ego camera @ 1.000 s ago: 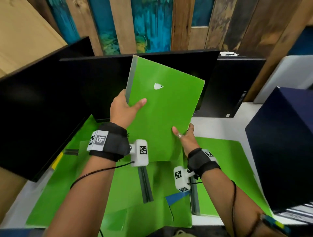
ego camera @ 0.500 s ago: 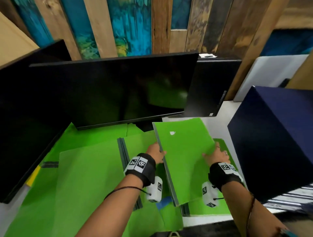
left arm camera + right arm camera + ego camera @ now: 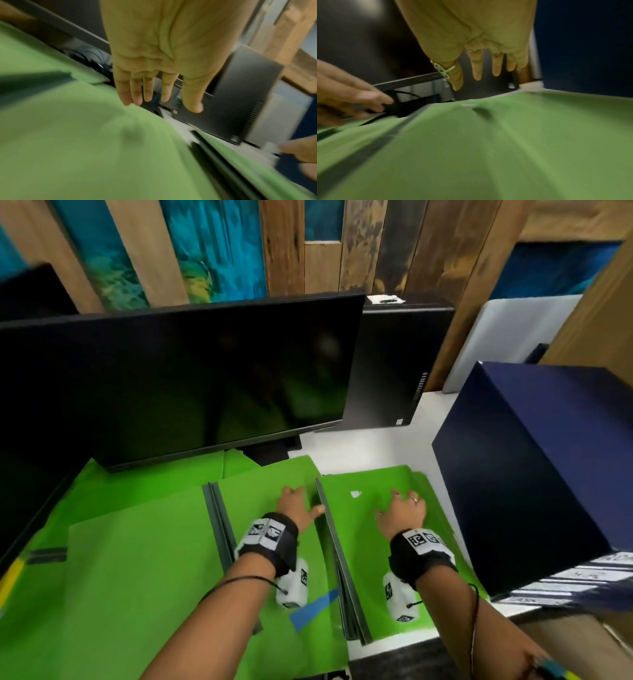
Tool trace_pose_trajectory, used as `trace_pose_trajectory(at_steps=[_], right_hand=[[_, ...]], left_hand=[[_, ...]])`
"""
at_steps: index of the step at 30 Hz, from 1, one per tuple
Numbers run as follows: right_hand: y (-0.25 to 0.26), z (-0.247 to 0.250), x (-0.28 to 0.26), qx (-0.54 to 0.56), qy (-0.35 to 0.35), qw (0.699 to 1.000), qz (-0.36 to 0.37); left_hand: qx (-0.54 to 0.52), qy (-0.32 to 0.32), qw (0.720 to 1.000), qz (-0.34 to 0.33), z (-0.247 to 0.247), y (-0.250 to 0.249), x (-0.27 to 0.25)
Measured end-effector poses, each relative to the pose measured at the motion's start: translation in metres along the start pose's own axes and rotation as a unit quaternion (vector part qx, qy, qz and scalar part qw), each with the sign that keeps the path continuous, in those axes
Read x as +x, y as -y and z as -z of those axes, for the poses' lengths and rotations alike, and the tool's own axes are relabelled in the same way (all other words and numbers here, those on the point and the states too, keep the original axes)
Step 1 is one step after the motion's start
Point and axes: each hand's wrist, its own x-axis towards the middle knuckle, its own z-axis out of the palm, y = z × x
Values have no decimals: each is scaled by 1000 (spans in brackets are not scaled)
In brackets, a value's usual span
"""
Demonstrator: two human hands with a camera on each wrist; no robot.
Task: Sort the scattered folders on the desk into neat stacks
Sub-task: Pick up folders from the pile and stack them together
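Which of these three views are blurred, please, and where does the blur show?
Head view: mostly sharp, smeared toward the edges. Left wrist view: green folder smeared, left hand clearer. Right wrist view: top folder streaked, left hand blurred at the frame's left edge.

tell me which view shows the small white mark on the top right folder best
Head view: the white mark shows sharp on the top folder. Right wrist view shows it as a blurred sliver. Left wrist view shows only that folder's blurred edge.

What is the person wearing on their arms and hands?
Each wrist has a black band with black-and-white square code tags. A small white box hangs under the left hand band and the right hand band, each with a thin black cord. The arms are bare, and the right hand wears rings.
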Motion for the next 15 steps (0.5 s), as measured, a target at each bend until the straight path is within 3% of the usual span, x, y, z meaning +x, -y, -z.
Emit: trace_pose_trajectory(at_steps=[3,6,8,10,12,15], right_hand=[[52,3,-2,38,-16,980,193],[116,1,-5,27,92,935,341],[160,-4,-1,-24,163,906,389],[199,-12,7,-60,198,884,419],[231,-24,16,-99,186,878,431],[255,-37,28,-153,154,878,426]], left_hand=[[54,-82,994,41,50,46,21],[139,-131,976,104,99,111,33],[147,-126,973,128,118,142,37],[144,-76,977,135,125,165,38],[152,-49,978,133,124,184,36],[171,-77,972,142,119,194,29]])
